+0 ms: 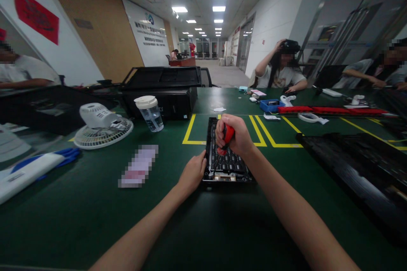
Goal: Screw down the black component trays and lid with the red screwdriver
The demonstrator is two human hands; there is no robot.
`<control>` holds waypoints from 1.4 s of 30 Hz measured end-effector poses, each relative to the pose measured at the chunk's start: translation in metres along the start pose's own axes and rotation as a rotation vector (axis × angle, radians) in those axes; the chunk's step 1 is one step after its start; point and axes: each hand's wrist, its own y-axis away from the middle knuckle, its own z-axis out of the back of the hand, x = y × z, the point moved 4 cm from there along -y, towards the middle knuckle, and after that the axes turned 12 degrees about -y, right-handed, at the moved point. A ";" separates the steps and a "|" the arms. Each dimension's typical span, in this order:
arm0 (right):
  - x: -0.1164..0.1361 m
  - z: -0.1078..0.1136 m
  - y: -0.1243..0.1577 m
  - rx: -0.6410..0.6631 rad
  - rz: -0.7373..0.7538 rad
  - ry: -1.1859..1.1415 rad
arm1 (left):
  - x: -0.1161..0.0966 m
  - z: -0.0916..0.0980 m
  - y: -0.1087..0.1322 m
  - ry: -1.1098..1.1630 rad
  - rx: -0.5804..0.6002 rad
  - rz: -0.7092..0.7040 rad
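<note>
A black rectangular case [229, 160] with rows of dark rounded cells lies on the green table in front of me. My right hand [234, 133] is wrapped round the red and black handle of a screwdriver [222, 146] above it. The screwdriver's thin shaft slants down toward the case's near left corner; I cannot tell whether its tip sits on a screw. A light metallic strip [224, 176] shows at the near end. My left hand [193, 173] grips the case's left edge, the fingertips partly hidden behind it.
To the left are a pixelated flat item [139, 167], a clear cup [150, 113] and a white fan [103, 125]. Black bins [160, 95] stand behind. A long black panel [359, 169] lies right, a blue tray [271, 105] farther back. Other people sit around the table.
</note>
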 end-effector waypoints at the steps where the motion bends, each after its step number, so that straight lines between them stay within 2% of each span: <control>1: 0.000 0.000 0.000 0.001 -0.001 -0.001 | 0.000 0.000 0.000 0.001 -0.001 0.000; 20: -0.007 0.002 0.000 0.015 -0.011 0.010 | -0.002 0.001 -0.001 0.034 0.011 0.014; 42: -0.007 -0.011 0.006 0.057 -0.038 0.091 | -0.004 0.003 -0.001 0.059 0.013 -0.001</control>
